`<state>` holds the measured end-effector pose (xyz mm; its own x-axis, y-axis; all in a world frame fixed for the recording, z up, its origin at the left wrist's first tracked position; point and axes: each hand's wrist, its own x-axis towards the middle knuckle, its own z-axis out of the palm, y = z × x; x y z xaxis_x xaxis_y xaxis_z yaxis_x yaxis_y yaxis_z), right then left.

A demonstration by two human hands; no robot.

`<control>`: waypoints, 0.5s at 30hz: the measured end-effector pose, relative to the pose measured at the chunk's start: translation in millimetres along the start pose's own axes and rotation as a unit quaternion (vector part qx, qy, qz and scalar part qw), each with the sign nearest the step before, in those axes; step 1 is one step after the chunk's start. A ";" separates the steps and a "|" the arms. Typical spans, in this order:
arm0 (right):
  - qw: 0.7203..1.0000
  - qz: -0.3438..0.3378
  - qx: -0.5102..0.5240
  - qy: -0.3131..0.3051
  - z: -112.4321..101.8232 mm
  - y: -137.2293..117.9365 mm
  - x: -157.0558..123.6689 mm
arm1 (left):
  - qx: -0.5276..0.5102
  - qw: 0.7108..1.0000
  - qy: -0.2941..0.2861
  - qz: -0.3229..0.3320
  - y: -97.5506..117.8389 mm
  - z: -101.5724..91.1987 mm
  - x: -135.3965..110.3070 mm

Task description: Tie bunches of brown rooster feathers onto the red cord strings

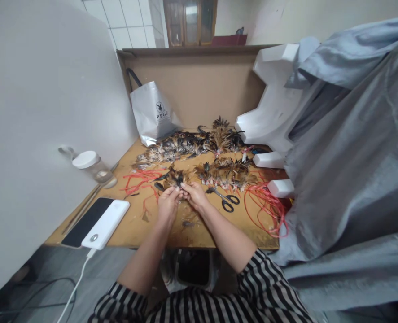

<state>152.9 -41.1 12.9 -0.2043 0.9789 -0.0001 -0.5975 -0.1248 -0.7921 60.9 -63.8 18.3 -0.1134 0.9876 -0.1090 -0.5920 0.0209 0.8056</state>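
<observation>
Both my hands meet near the middle of the table, pinching the lower end of a small bunch of brown and black feathers (181,176). My left hand (168,200) grips it from the left with thumb and fingers pressed together. From the right, my right hand (194,195) holds the same bunch, its thumb near the dark quills. The feathers fan away from me. Exactly what lies between the fingertips is too small to make out. Black-handled scissors (228,201) lie just right of my right hand. Behind them sits a row of feather bundles (227,174).
More feathers (185,146) are piled along the back. Red plastic string lies at left (141,179) and in a tangle at right (266,206). A phone (87,220), white power bank (106,223), lidded bottle (93,166), silver bag (153,112) and white foam piece (273,98) surround the workspace.
</observation>
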 end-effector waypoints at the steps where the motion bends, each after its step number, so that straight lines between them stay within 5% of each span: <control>1: 1.000 -0.003 -0.004 0.007 -0.6 0.0 0.5 | 0.008 1.000 -0.003 -0.001 -0.4 -0.7 0.5; 6: 0.999 -0.015 -0.014 0.044 -4.4 2.4 2.6 | 0.058 0.998 -0.032 0.018 -2.1 -7.3 3.9; 15: 0.992 0.053 0.108 -0.041 -11.7 9.8 4.5 | -0.008 0.999 -0.032 -0.005 0.9 -8.5 0.6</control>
<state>155.3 -36.1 -2.1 -0.3316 0.9432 -0.0187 -0.7200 -0.2659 -0.6411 53.6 -64.5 14.0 -0.0568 0.9953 -0.0786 -0.6056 0.0282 0.7953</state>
